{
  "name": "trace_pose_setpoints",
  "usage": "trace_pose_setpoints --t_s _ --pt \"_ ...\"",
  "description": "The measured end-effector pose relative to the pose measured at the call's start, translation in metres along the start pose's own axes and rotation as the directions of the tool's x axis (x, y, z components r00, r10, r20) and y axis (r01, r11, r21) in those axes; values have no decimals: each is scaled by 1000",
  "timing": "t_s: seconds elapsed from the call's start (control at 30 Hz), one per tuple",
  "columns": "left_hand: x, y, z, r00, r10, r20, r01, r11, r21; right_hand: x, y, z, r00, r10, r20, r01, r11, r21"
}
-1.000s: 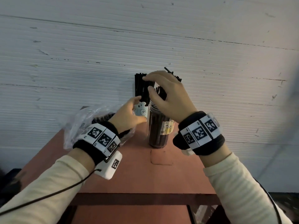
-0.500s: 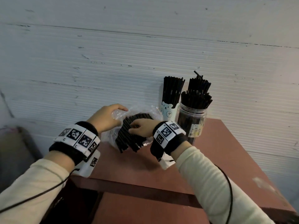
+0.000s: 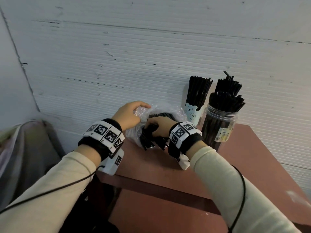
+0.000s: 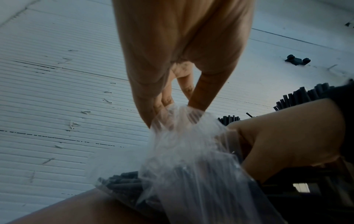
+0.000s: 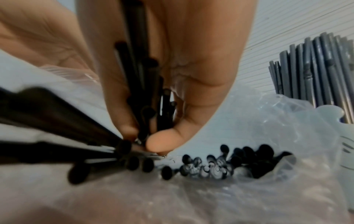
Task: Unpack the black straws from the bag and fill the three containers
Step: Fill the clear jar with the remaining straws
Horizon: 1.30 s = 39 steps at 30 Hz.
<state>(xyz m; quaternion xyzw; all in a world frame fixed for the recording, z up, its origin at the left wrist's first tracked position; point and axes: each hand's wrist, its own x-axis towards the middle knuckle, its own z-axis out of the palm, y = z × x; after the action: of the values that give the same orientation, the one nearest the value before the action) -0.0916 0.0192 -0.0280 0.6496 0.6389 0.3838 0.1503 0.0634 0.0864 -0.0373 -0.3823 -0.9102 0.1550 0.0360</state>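
A clear plastic bag [image 3: 156, 110] of black straws [image 3: 148, 142] lies on the red-brown table [image 3: 235, 165]. My left hand [image 3: 127, 115] pinches the bag's top edge [image 4: 178, 119]. My right hand [image 3: 159, 126] reaches into the bag and grips a bunch of straws [image 5: 147, 97] between thumb and fingers. To the right stand a pale blue bear cup [image 3: 191, 113] and a clear jar [image 3: 218, 130], both packed with upright straws. Another bundle of straws [image 3: 228, 84] rises behind the jar; its container is hidden.
A white ribbed wall [image 3: 117, 64] runs close behind the table. Something grey [image 3: 25, 148] sits on the left beside the table. Cables hang from both wrist cameras. Bare table top lies in front of the bag and to the right of the jar.
Both hands left the containers and went left to the bag. My right hand closed round a bunch of straws inside it, and my left hand took the bag's top edge.
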Motion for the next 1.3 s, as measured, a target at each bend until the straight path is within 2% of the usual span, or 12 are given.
trace_pose_setpoints --t_s 0.17,0.3,0.53,0.67,0.73,0.8,0.9,1.0,1.1,1.17,1.23,1.3 --pt "1 2 -1 1000 -10 0 10 1000 -3 -1 4 -4 996 28 -81 -25 999 41" --pt "3 -3 -1 1000 -19 22 20 999 -36 -4 10 -5 984 58 -167 -32 987 155" --pt "0 -5 3 1000 -15 26 16 999 -36 -19 19 -12 987 88 -132 -48 959 280" --pt "-4 -1 9 997 -4 -74 9 998 66 -43 29 -25 990 91 -108 -56 955 290" --pt "-6 6 15 992 49 -112 -33 990 140 -56 34 -32 991 86 -100 -55 958 282" --pt "-8 18 23 989 140 -38 -130 972 196 -70 36 -41 993 81 -88 -56 966 254" --pt "-6 37 41 958 245 148 -274 935 226 -90 37 -51 998 53 -43 -40 967 251" --pt "0 53 60 936 229 268 -309 898 312 -109 33 -58 999 12 -41 -3 977 211" --pt "1 71 69 929 222 297 -331 858 393 -129 30 -65 998 -29 -58 38 987 155" --pt "-2 83 71 933 240 267 -335 849 409 -142 29 -71 995 -49 -89 58 993 102" --pt "-6 93 72 946 241 216 -308 873 378 -156 28 -82 989 -79 -125 95 988 121" --pt "-8 100 72 954 223 200 -272 925 266 -170 27 -96 975 -114 -192 147 975 166"
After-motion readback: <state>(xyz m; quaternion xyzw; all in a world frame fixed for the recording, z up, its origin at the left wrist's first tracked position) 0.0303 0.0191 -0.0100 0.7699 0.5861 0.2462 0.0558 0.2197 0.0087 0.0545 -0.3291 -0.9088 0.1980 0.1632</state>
